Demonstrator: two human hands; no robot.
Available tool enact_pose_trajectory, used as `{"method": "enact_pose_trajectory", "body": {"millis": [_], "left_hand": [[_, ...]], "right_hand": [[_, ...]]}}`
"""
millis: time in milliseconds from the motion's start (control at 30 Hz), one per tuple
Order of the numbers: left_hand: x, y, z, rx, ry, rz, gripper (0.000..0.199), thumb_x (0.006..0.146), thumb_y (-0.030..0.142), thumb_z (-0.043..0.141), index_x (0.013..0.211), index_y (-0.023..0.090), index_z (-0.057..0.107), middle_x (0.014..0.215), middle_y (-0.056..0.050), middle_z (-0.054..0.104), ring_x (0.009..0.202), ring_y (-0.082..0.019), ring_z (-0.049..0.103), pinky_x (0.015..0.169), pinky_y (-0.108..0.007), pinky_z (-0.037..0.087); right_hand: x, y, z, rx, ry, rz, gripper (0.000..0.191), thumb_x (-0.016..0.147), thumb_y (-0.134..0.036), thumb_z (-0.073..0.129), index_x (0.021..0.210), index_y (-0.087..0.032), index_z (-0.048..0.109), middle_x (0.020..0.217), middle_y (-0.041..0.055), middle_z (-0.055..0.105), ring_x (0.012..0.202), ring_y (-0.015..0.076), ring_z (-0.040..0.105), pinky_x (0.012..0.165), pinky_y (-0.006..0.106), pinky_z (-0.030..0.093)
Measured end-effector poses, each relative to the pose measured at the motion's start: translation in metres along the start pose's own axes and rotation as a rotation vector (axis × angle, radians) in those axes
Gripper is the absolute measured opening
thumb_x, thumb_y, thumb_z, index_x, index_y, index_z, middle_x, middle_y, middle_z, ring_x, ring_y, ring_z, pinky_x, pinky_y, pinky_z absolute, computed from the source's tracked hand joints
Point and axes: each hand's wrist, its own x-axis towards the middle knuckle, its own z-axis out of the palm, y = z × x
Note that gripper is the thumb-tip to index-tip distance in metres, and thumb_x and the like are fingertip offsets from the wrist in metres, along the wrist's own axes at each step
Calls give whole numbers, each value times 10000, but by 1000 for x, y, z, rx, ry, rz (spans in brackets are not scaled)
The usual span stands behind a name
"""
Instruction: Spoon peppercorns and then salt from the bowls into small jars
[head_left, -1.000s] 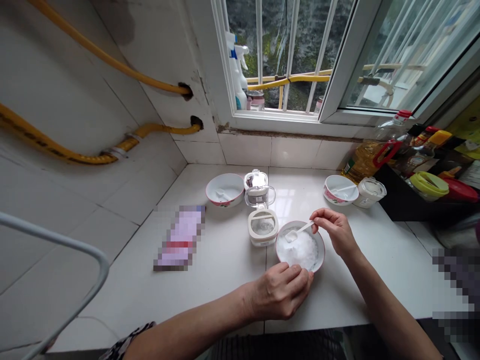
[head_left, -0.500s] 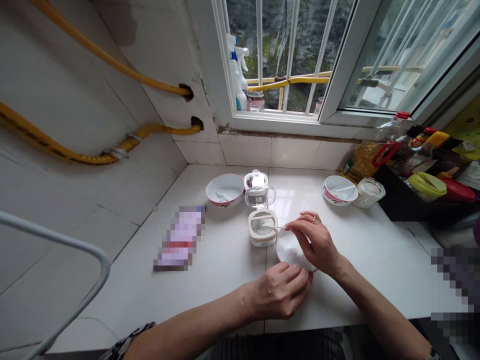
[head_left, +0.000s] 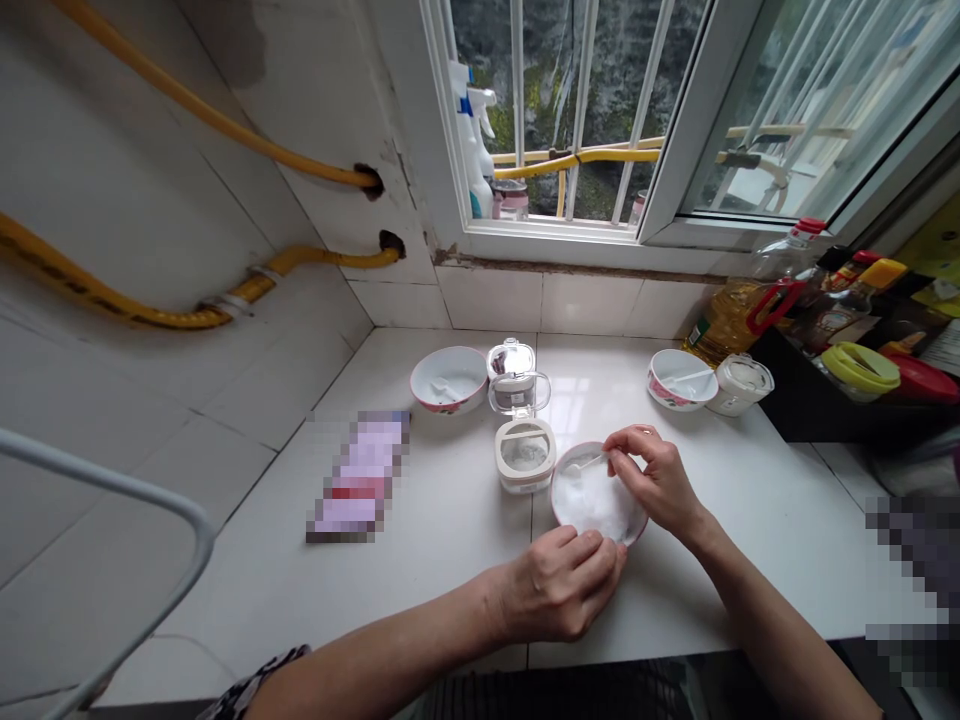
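Observation:
Fine white powder fills much of a bowl with a pinkish rim. My left hand is closed on the near edge of this bowl. Between the thumb and fingers of my right hand is the handle of a small white spoon, its head over the powder at the bowl's far left side. Just left of the bowl stands a clear seasoning jar with a cream rim, its lid raised and some white contents inside. A second clear jar stands behind it.
A larger bowl with a spoon inside sits at the back left. Near a blurred purple packet is the tiled wall. At right are a flowered bowl, a lidded jar, an oil bottle and a black condiment rack.
My right hand has moved right, bringing the spoon from over the open seasoning jar to over the bowl of powder. My left hand stays at the bowl's edge.

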Motion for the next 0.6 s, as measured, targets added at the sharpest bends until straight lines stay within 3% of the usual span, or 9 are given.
{"method": "enact_pose_trajectory", "body": {"millis": [100,333,600], "left_hand": [[1,0,-1,-14,13,-8,164,921,71,534,961,16,683,771,-63,602,661,-140,556,474,-274,426],[-1,0,0,8,-31,15,178,933,77,511,982,27,675,772,-70,603,679,-140,551,492,-259,438],[1,-1,-1,-7,1,7,159,924,69,537,978,18,679,771,-65,602,683,-143,575,496,-263,441]], "right_hand": [[0,-2,2,30,-37,33,171,821,-152,537,721,-231,651,576,-15,662,701,194,628,806,362,478],[4,0,-7,320,9,324,121,794,-257,589,722,-195,664,543,-14,649,564,164,596,648,314,486],[8,7,-7,538,-8,434,134,759,-317,662,741,-184,672,529,-15,640,540,160,604,621,316,509]]}}
